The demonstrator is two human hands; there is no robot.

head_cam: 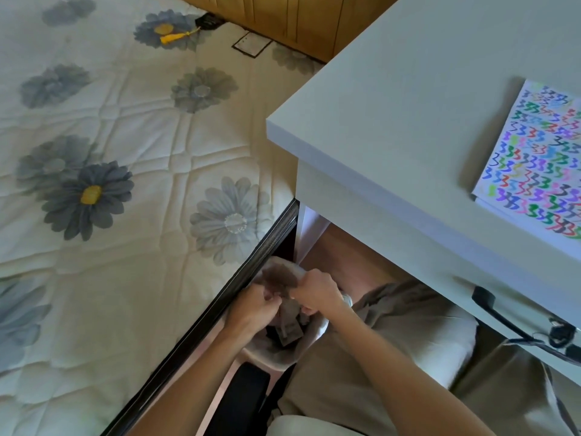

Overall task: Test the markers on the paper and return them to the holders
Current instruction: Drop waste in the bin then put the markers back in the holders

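We note first the bed point(119, 158), which fills the left and far side of the scene under a quilt printed with grey flowers. The white desk point(408, 99) takes the right side, its top bare apart from one item.

That item is the paper point(537, 165), lying flat at the right edge of the desk, partly out of view. It is covered from far to near with rows of coloured squiggles in many inks. We judge from this that the testing part of the task is largely or wholly done.

No markers and no holders can be made out on the desk. We cannot tell where they are.

Below the desk's near left corner, between the bed frame and the person's lap, stands a pale bin point(276, 354) with a liner, holding dark, indistinct contents. Both hands work just above it. The left hand point(251, 306) has its fingers curled together on something small and unclear. The right hand point(314, 292) is likewise pinched closed, apparently on the liner or a scrap; what it holds we cannot confirm.

We judge the return of markers unverifiable from here.
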